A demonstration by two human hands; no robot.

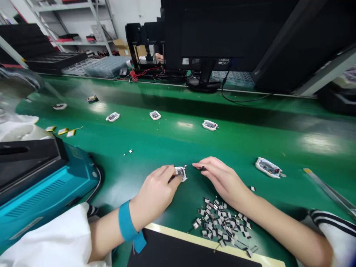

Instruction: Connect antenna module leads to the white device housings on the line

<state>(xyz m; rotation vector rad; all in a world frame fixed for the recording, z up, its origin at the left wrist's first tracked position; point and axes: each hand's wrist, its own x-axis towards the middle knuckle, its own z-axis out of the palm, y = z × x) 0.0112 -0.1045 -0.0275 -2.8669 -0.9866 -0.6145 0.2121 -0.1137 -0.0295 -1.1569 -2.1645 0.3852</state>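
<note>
Casing (181, 174), white, open-faced: I see it in the left hand (159, 187), pinched between thumb and fingers, presumably to steady it with its right end exposed. Right hand (224, 178) is just beside, not touching it; thumb and fingers close narrowly on a small black piece (204, 168), too small for me to identify. Pile of small parts (222, 222) lies nearer than the right hand, probably for short reach. Similar casings (210, 125) sit beyond both hands, spaced apart, perhaps to keep units separate. Surface: glossy green bench (172, 142) under both hands. Room: dark monitor (219, 37) beyond the right hand, metal shelving (65, 6) far off to the left.
</note>
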